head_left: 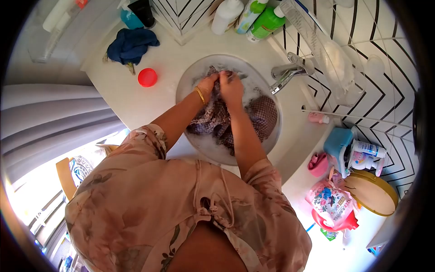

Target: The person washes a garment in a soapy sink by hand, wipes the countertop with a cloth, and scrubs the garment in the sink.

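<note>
Dark checked cloth [263, 113], wet and bunched up, lies in sudsy water in the round sink [182, 77]. My left hand [208, 85], with a gold bangle at the wrist, is closed around a bunched part of it near the sink's far side. Right beside it, my right hand [231, 88] grips the same cloth, fingers curled. The two hands are close together, and some fingertips are hidden in the folds. White foam [250, 92] floats around the fabric.
A chrome faucet [290, 72] reaches over the sink's right rim. On the counter at left are a red round lid [147, 77] and a crumpled dark blue cloth [131, 45]. Several bottles, including a green one [266, 23], stand along the back. A blue container [337, 147] is at right.
</note>
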`<state>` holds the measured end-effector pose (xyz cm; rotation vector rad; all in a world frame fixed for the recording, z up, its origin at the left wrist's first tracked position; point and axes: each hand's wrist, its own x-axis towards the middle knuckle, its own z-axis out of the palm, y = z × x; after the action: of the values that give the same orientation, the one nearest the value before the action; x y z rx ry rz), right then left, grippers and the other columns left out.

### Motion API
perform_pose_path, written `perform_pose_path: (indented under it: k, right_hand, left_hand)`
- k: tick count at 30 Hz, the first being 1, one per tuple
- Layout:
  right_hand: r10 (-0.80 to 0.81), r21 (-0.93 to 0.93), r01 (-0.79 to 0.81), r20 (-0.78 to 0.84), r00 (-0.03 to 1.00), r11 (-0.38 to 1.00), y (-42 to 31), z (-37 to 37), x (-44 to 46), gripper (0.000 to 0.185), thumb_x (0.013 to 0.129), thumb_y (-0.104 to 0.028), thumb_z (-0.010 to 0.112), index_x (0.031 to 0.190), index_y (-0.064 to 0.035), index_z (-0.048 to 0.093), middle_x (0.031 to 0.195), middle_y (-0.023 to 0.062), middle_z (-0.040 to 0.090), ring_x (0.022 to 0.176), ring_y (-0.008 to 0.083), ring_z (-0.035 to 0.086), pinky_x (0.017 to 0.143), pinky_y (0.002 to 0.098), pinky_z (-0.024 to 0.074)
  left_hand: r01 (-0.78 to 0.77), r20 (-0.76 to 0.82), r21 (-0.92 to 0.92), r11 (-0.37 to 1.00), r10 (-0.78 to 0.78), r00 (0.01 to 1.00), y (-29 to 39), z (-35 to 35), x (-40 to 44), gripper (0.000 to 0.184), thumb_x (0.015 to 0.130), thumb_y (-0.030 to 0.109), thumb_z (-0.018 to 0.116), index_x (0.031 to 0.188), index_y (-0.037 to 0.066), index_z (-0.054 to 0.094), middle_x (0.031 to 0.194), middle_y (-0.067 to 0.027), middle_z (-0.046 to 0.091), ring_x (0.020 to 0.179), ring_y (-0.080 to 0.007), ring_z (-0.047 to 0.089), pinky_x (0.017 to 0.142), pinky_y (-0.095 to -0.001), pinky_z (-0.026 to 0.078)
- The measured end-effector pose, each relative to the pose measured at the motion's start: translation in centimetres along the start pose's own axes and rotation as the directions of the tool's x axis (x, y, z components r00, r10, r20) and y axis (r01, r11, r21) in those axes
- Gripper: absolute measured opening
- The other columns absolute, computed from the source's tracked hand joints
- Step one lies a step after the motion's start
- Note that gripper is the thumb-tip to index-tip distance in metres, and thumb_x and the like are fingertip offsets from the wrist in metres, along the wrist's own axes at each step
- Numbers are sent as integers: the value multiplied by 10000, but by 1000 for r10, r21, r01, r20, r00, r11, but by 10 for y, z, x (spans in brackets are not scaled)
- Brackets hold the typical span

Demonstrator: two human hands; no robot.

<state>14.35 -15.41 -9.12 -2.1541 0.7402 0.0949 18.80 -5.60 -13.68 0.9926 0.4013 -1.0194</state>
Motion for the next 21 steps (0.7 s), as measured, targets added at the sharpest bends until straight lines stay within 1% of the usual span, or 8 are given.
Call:
perform_pose_path:
  k: [3, 6, 8, 10, 13, 17, 19, 21]
  right_hand:
    - [433, 692, -549, 362, 826, 469, 61, -6, 48, 588, 829, -426, 502, 1182, 43, 470, 1208, 219, 482, 1052, 319, 517, 860, 368, 428]
    - [548, 795, -447, 176, 817, 410, 77, -4, 44, 701, 831, -438, 496, 1277, 82, 348, 1267, 234, 427, 1142, 325, 450, 952, 382, 352]
    - [298, 444, -222, -108, 948, 868, 82, 26, 33, 708, 829, -432, 502, 1281, 89, 339, 1271, 245, 417, 1157, 330, 432, 967, 391, 330]
    - [168, -45, -170, -54, 984, 984, 87, 35, 34, 708, 817, -440, 523, 1271, 79, 363, 1283, 242, 407, 1164, 330, 428, 961, 406, 331]
    - [431, -114, -418, 332, 839, 901, 112, 23, 80, 687, 813, -444, 526, 1249, 69, 393, 1262, 235, 435, 1171, 343, 421, 940, 427, 349]
    - [366, 174, -346, -102, 925, 922, 81, 31, 55, 477, 814, -358, 547, 1121, 7, 535, 1111, 219, 548, 1040, 381, 499, 827, 423, 420]
    - [-68, 24, 78, -288, 955, 997, 29, 13, -1, 376, 764, -336, 593, 970, -21, 587, 957, 210, 565, 872, 373, 530, 750, 440, 429]
    - [-406, -232, 341, -362, 839, 911, 3, 18, -43, 342, 727, -333, 615, 896, -38, 591, 844, 177, 545, 785, 355, 524, 693, 446, 444]
  left_hand:
    - [-92, -59, 47, 995, 95, 994, -1, -4, -10, 478, 824, 353, 531, 1199, 59, 501, 1242, -95, 486, 1116, -221, 451, 946, -321, 344]
    - [-38, -168, -288, 957, -11, 986, -14, -31, 15, 590, 858, 381, 462, 1341, 70, 330, 1417, -91, 262, 1264, -243, 286, 1047, -385, 183]
    - [-76, -327, -368, 927, -53, 943, -9, -24, 9, 579, 888, 397, 387, 1362, 78, 295, 1414, -98, 272, 1273, -254, 281, 1051, -372, 182]
    - [-63, -251, -405, 912, -44, 967, -22, -36, 29, 590, 889, 427, 358, 1361, 78, 296, 1401, -102, 299, 1265, -256, 298, 1046, -366, 202]
    - [-67, -214, -545, 835, -61, 975, -21, -25, 20, 533, 897, 421, 332, 1261, 40, 416, 1246, -123, 461, 1149, -256, 424, 1007, -350, 287]
    - [-52, -179, -435, 899, -30, 983, -27, -34, 30, 535, 897, 444, 321, 1212, 40, 478, 1223, -107, 502, 1148, -267, 438, 1021, -366, 279]
    - [272, 208, -936, 222, -274, 939, -34, -34, 28, 534, 886, 460, 345, 1212, 59, 482, 1258, -97, 467, 1183, -262, 397, 1033, -379, 258]
    - [413, 603, -668, -620, -126, 788, -36, -34, 19, 534, 875, 477, 369, 1211, 79, 486, 1293, -86, 432, 1218, -256, 357, 1045, -392, 237]
